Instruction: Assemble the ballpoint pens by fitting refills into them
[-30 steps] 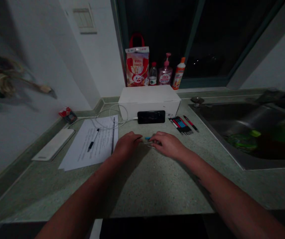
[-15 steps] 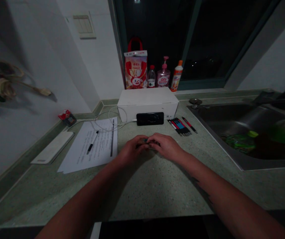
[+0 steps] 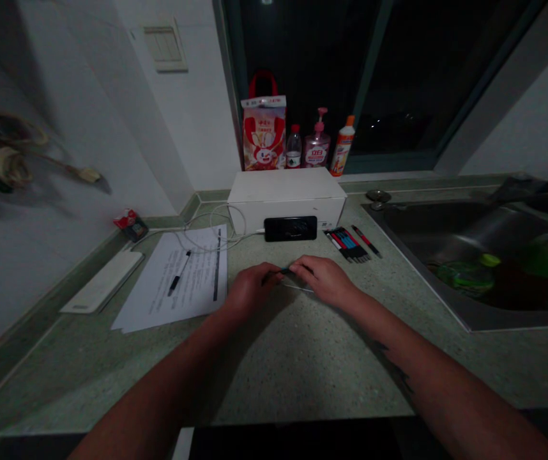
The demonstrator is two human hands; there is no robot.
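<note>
Left hand (image 3: 251, 289) and right hand (image 3: 324, 281) close together, fingertips pinching a slender blue-tipped plastic piece (image 3: 284, 271) above the speckled surface (image 3: 303, 364); probably light and easily bent, best held near its blue end

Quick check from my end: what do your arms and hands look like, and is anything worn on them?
Both arms are bare: no sleeves, gloves or watch show on the left hand or right hand. The right forearm carries dark tattoo-like marks.

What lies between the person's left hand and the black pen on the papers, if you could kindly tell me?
In the head view, the printed paper sheet lies between the left hand and the black pen, including its dark printed bar.
</note>
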